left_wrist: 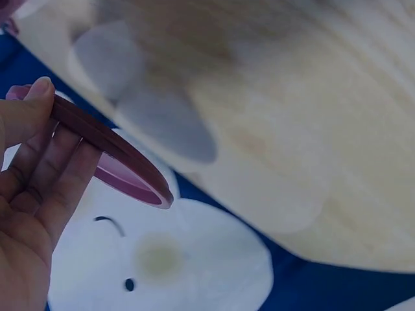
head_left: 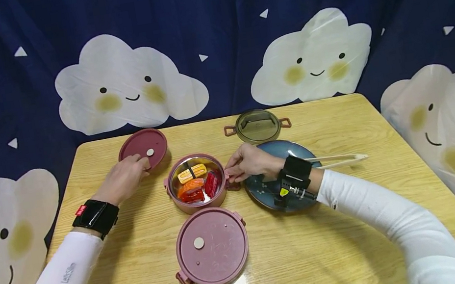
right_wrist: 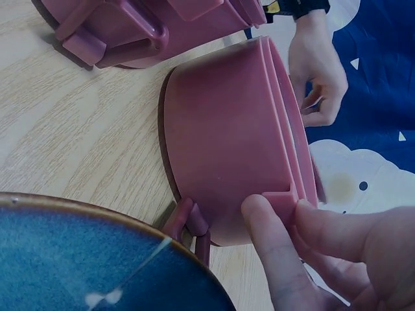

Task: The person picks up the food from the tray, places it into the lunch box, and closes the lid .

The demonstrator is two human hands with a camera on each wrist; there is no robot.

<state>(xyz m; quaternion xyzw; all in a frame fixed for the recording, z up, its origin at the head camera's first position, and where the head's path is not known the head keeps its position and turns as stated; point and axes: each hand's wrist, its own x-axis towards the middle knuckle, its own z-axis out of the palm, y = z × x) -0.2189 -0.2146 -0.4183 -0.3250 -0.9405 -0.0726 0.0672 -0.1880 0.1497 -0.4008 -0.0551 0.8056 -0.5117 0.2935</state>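
My left hand (head_left: pixel 127 175) holds a dark pink round lid (head_left: pixel 155 141) with a small white knob, at the table's far left. In the left wrist view, the thumb presses one side of the lid (left_wrist: pixel 113 141) and the fingers lie against the other. Right of it stands a pink round lunch box (head_left: pixel 195 206), uncovered, with toy sushi (head_left: pixel 192 172) inside. My right hand (head_left: pixel 250 160) pinches the small tab (right_wrist: pixel 280 204) at that box's rim between thumb and fingers. A reddish side clip (right_wrist: pixel 194 220) hangs down below the tab.
A second pink lunch box (head_left: pixel 213 248) stands covered in front. A blue plate (head_left: pixel 270 200) lies under my right wrist, with light-coloured chopsticks (head_left: pixel 342 160) across its right side. Behind it is a smoky see-through lid (head_left: pixel 259 129) with two side clips. A cloud-patterned curtain (head_left: pixel 218 24) borders the table.
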